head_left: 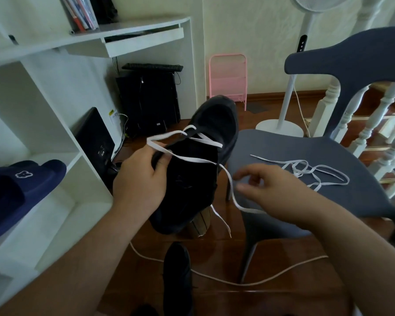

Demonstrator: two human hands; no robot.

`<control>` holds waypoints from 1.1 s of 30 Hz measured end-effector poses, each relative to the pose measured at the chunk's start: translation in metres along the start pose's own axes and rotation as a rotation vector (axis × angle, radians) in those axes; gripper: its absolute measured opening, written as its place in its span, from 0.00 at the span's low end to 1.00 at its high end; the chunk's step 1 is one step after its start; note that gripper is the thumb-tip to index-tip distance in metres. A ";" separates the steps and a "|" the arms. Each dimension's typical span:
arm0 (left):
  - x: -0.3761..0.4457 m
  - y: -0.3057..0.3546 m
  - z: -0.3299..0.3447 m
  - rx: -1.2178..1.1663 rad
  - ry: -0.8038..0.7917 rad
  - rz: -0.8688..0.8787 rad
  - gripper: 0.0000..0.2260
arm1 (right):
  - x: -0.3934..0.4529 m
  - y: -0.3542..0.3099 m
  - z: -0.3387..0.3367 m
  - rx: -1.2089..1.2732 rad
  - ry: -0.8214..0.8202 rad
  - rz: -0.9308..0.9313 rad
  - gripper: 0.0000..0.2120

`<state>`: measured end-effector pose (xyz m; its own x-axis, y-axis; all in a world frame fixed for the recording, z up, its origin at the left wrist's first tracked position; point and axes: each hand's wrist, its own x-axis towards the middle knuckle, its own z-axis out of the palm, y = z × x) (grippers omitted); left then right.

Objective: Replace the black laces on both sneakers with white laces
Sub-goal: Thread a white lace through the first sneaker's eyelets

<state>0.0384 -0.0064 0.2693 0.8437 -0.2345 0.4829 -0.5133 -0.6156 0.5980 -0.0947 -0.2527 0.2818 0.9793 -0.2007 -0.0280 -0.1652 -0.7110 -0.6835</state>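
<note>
Mid-air, a black sneaker (198,160) is gripped at its side by the left hand (141,176), toe pointing away, fingers curled round the upper and pinching a loop of the white lace (193,159) threaded through its lower eyelets. Right hand (267,188) hovers beside it over the grey chair (306,151), fingers loosely curled; the lace's free end runs under it, contact unclear. Second white lace (310,171) lies tangled on the seat. Second black sneaker (178,274) sits on the wood floor (283,297) below.

Grey chair (342,156), white shelving (43,124), navy slipper (21,192) on shelf, pink rack (228,78), white fan stand (281,124)
</note>
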 end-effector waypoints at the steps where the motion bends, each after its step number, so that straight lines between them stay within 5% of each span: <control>1: -0.001 0.001 0.000 -0.008 -0.012 -0.002 0.13 | 0.001 -0.006 0.003 0.105 0.064 -0.047 0.05; 6: -0.006 0.012 0.002 -0.039 -0.051 0.013 0.19 | 0.003 -0.021 0.018 0.249 0.170 -0.140 0.06; 11: -0.002 0.008 -0.001 -0.028 -0.064 0.038 0.17 | 0.006 -0.004 0.012 0.064 0.153 -0.102 0.09; 15: 0.011 -0.006 -0.008 -0.054 0.030 -0.005 0.13 | 0.007 0.023 -0.005 -0.495 -0.280 0.151 0.08; 19: 0.011 -0.014 -0.010 -0.050 0.042 0.014 0.11 | 0.005 0.024 0.006 -0.578 -0.484 0.217 0.07; 22: 0.008 -0.010 -0.009 -0.019 0.026 0.071 0.11 | 0.008 0.022 0.007 -0.541 -0.366 0.170 0.04; 28: -0.001 0.005 -0.005 -0.006 -0.086 0.058 0.16 | 0.006 -0.002 0.011 0.012 0.079 -0.101 0.07; 33: -0.008 0.014 0.003 -0.079 -0.138 -0.006 0.14 | 0.002 -0.009 0.018 -0.048 0.159 -0.150 0.07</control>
<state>0.0252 -0.0152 0.2718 0.8578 -0.3351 0.3897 -0.5140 -0.5577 0.6518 -0.0892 -0.2345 0.2748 0.9631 -0.1914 0.1890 -0.0284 -0.7712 -0.6360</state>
